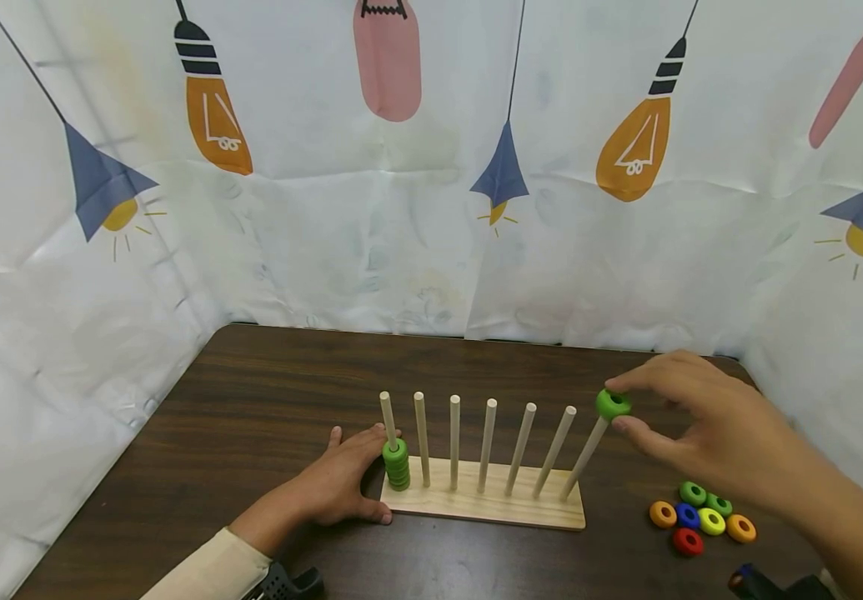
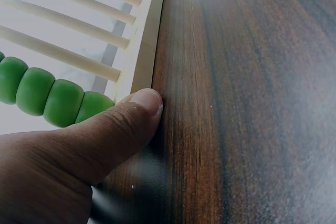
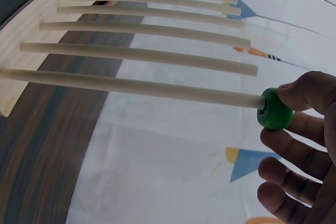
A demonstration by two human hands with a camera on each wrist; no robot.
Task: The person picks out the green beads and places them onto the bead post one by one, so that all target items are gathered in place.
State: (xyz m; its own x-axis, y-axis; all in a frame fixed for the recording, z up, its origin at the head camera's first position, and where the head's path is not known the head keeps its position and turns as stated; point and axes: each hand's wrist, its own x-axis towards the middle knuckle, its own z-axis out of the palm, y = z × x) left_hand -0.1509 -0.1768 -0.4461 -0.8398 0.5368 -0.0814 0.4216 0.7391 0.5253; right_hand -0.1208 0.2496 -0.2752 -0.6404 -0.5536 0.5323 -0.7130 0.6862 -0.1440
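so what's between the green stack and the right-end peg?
Five bare pegs stand between the green stack and the right-end peg, as the head view shows.

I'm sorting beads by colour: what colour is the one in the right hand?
The bead is green, clearest in the right wrist view.

Bright light fills the head view, while the wrist views look dimmer, with hazy glare on the tabletop [image 2: 299,129].
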